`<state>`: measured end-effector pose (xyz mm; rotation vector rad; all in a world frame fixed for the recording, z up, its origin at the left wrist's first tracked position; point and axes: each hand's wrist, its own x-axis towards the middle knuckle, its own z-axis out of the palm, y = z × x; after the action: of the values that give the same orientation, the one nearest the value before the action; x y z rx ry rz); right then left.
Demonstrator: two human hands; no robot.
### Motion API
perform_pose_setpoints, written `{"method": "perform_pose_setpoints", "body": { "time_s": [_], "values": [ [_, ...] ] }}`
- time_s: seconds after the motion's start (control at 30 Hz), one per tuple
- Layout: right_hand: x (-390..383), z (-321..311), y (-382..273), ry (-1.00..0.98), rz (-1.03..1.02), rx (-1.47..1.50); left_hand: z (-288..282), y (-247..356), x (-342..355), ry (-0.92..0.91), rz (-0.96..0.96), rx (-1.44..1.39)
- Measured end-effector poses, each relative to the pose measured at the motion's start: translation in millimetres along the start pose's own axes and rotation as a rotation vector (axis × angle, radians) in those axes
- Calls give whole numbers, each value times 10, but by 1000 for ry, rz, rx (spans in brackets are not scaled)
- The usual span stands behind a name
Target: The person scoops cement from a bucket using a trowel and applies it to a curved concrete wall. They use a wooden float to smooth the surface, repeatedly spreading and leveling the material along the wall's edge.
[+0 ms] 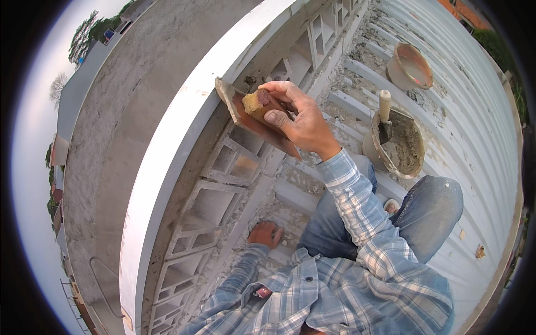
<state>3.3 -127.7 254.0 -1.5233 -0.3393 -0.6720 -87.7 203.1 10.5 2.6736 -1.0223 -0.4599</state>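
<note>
Roofing [480, 111] of pale ribbed metal fills the right side under us, spattered with mortar. Left of it a broad concrete slab [117, 111] curves away, edged by a white beam [167, 167]. Under the beam runs a wall [212, 206] of grey vent blocks with square holes, its foot littered with mortar crumbs. We kneel on the roofing, jeans [430, 212] and plaid shirt [363, 279] filling the lower frame.

Two buckets stand on the roofing to our right. The near bucket [399, 145] holds grey mortar, with a trowel [384, 114] standing in it, pale handle up. The far bucket [410, 67] holds cloudy water. Both stand well apart from the wall, and nothing lies between our hands and the blocks.

Our right hand [298, 120] is raised at the top of the wall, just under the beam. Its fingers are closed around the wooden handle of a float [245, 114], whose flat reddish board is tilted, its upper end touching the blocks. The same hand pinches a yellow sponge [258, 102] against the handle, thumb below it.

Our left hand [265, 233] rests low on the rubble at the wall's foot, fingers curled together, holding nothing we can make out.

A small brown scrap [480, 252] lies on the roofing at far right. We see no labels or signs.
</note>
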Motion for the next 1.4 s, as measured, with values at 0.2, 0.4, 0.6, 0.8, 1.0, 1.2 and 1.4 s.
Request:
{"method": "perform_pose_setpoints", "body": {
  "time_s": [0.2,0.4,0.6,0.8,1.0,1.2,1.4],
  "values": [
    [-122,13,-98,396,260,730,54,8,74,178,132,-24],
    [161,213,-195,556,563,613,56,-24,-12,113,134,-8],
    [649,304,-471,584,432,567,41,-1,58,18,81,-3],
    [773,-144,-644,247,57,723,56,-28,0,124,76,-20],
    [522,-548,261,453,-66,54,20,48,88,40,76,11],
    [82,59,174,300,-82,-21,60,32,44,78,77,-3],
    [-352,544,-180,16,-25,103,33,17,26,102,71,4]
  ]
}}
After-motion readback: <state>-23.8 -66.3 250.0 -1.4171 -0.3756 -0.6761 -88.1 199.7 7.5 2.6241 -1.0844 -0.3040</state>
